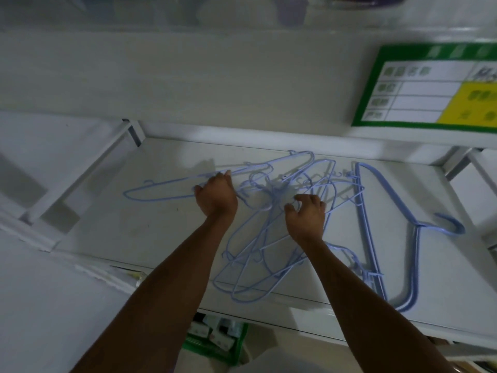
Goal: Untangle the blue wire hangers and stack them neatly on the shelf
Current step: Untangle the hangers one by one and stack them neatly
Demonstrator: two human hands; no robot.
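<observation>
A tangle of pale blue wire hangers (270,208) lies in the middle of a white metal shelf (161,238). Their thin frames cross one another and their hooks are knotted together near the back. Several loops fan out toward the shelf's front edge.

One pale blue wire hanger (172,182) reaches out of the heap to the left and lies nearly flat on the shelf. The left hand (216,196) grips it, with the fingers curled over its upper wire close to the knot. The right hand (306,214) sits just right of the knot. Its fingers and thumb are bent round a few wires there, and its forearm crosses over the lower loops.

To the right, a neat stack of blue hangers (416,226) lies flat on the same shelf. Its long bars run front to back and its hooks point to the right. The bars touch the right edge of the tangle.

A green-bordered paper label (419,87) with a yellow corner hangs on the shelf rail above, at the upper right; its print is blurred. Below the front edge of the shelf a green plastic basket (215,348) shows between the forearms.
</observation>
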